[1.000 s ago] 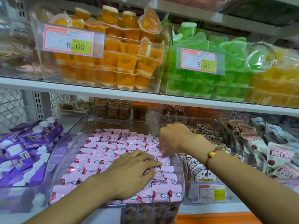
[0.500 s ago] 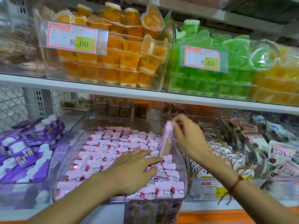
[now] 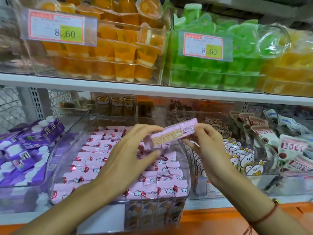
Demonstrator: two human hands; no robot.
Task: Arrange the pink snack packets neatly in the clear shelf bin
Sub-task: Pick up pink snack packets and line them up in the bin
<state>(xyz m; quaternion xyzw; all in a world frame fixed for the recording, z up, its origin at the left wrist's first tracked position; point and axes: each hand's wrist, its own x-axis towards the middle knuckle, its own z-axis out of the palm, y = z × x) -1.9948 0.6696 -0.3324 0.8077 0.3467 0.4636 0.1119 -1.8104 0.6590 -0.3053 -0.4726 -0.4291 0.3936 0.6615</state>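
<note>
Both hands pinch one pink packet (image 3: pixel 174 134), left hand (image 3: pixel 130 155) at its 8 o'clock end, right hand (image 3: pixel 205 146) at 3 | held above clear bin (image 3: pixel 183 150); rows lie below | we turn it printed-side down; lower level into the 2 o'clock gap

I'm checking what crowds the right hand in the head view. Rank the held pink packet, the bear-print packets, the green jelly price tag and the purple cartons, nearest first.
From the right hand:
1. Held pink packet, pinched in its fingers.
2. Bear-print packets, just to its right.
3. Green jelly price tag, on the shelf above.
4. Purple cartons, far left.
</note>
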